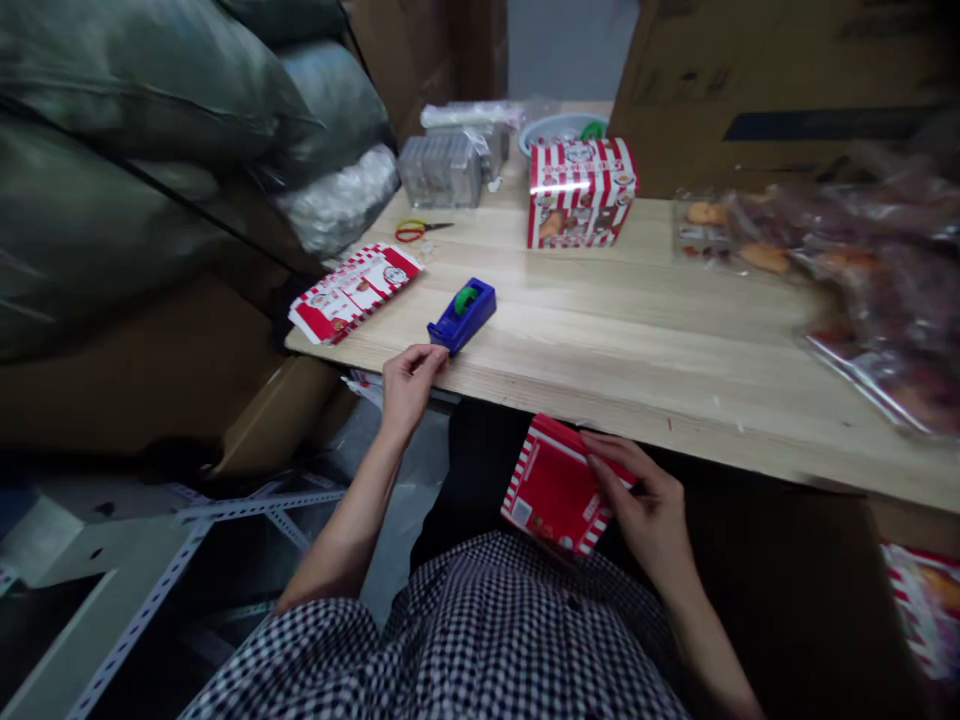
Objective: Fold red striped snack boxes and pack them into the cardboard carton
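My left hand (pixel 412 385) is at the table's front edge, thumb and fingertips pinched together at the near end of a blue tape dispenser (pixel 469 322). Whatever lies between those fingertips is too small to make out. A green roll (pixel 465 300) sits in the dispenser. Over my lap, my right hand (pixel 643 497) grips a red cardboard box (pixel 559 485) with striped red-and-white edges by its right side. To the left of the dispenser lies a flattened red-and-white printed carton (pixel 356 292).
Yellow-and-red-handled scissors (pixel 411 231) lie behind the carton. A striped box (pixel 581 195) stands at the back before a pale basin (pixel 547 128). Clear plastic cases (pixel 441 170) are stacked beside it. Plastic-wrapped packs (pixel 885 290) crowd the table's right; stuffed sacks (pixel 150 90) rise at left.
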Demonstrator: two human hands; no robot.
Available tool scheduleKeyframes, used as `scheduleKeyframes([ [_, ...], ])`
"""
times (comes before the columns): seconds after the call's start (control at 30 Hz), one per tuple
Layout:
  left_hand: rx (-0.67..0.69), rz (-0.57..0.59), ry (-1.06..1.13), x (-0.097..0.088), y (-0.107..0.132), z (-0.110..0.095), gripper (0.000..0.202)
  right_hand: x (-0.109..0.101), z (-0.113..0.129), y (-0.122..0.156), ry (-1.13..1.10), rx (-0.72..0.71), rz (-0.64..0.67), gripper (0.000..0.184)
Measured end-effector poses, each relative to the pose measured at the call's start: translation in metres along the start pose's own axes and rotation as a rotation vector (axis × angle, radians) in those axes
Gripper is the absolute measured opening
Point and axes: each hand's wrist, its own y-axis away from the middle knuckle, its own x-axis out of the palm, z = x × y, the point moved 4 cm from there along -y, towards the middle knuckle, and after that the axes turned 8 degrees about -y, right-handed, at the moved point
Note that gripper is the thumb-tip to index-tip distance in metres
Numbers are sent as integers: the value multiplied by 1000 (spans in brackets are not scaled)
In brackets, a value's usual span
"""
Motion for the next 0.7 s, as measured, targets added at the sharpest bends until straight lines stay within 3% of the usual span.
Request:
scheduleKeyframes([
  [0.13,-54,334,199,45,84,-40,24,8,8,8,88,-107,-43,22],
  [0.2,-150,432,296,67,117,-47,23,13,7,14,111,-139,-22,26],
  [0.27,-241,472,393,84,135,-43,37,18,5,19,120,-157,-1,29],
  [0.37,-351,471,487,97,142,-33,77,19,4,25,136,-189,-8,32],
  [0.43,-410,455,514,100,142,-27,90,17,3,26,153,-205,-24,40],
  [0.5,-452,450,534,103,143,-24,90,14,2,26,176,-204,11,50],
  [0.6,-472,476,515,106,144,-17,87,12,-2,22,206,-196,150,51],
  [0.7,-378,471,297,105,135,-4,81,10,-5,14,183,-179,206,48],
])
